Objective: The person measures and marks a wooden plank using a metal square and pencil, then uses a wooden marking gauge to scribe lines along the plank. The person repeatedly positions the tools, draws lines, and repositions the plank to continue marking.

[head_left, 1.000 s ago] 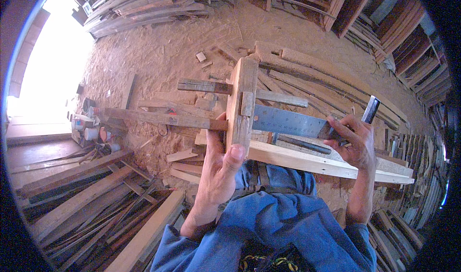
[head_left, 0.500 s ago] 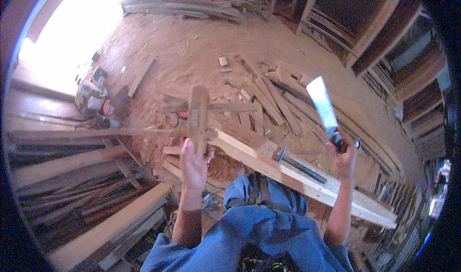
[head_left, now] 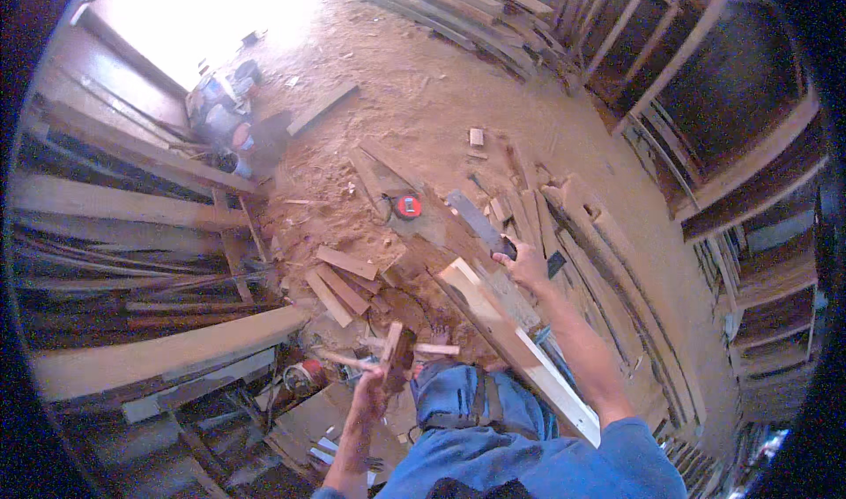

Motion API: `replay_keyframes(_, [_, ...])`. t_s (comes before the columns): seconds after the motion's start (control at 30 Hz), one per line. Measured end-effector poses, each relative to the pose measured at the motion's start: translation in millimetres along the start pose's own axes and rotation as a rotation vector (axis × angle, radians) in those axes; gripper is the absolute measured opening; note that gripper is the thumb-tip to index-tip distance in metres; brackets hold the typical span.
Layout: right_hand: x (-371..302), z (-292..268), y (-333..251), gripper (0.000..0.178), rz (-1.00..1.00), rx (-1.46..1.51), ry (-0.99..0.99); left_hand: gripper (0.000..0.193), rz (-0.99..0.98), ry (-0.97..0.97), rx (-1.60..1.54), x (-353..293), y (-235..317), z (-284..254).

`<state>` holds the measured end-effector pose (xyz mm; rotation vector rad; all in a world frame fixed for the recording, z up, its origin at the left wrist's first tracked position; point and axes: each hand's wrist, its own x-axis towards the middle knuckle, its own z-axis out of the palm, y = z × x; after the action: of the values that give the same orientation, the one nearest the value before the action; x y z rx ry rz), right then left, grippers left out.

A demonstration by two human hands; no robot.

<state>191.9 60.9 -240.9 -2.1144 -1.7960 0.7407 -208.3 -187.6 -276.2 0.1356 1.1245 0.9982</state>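
My left hand (head_left: 372, 384) is closed round a brown wooden block (head_left: 398, 347), held low at the left of my knees. A thin pale stick (head_left: 436, 349) shows on its right side; whether it joins the block I cannot tell. My right hand (head_left: 525, 266) reaches forward, gripping the dark handle of a tool with a flat metal blade (head_left: 476, 220). Its exact kind is unclear. The blade points away and to the left, over boards. Below my right forearm a pale squared timber (head_left: 520, 345) lies aslant beside my right leg, its far end near the right hand.
A red tape measure (head_left: 408, 206) rests on a board ahead. Short offcuts (head_left: 339, 286) lie at the left, long boards (head_left: 608, 279) at the right. A thick beam (head_left: 176, 349) and stacked timber flank my left. Buckets (head_left: 240, 138) stand near the bright doorway.
Both hands have come down from their raised position; the left moved toward my lap with the block, the right moved left with the blade tool. The view has turned.
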Motion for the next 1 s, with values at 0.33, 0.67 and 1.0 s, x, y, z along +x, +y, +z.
replay_keyframes(0.33, [7,41,23,0.045,-0.083,-0.032,-0.033,0.114,-0.032,0.623,0.185,-82,-35,3])
replay_keyframes(0.67, [67,56,-15,0.038,-0.401,-0.225,-0.234,0.062,-0.045,0.568,0.692,-76,-56,-33])
replay_keyframes(1.0, [99,77,-63,0.043,-0.519,-0.393,-0.332,0.056,-0.267,0.291,0.615,-63,-47,-17])
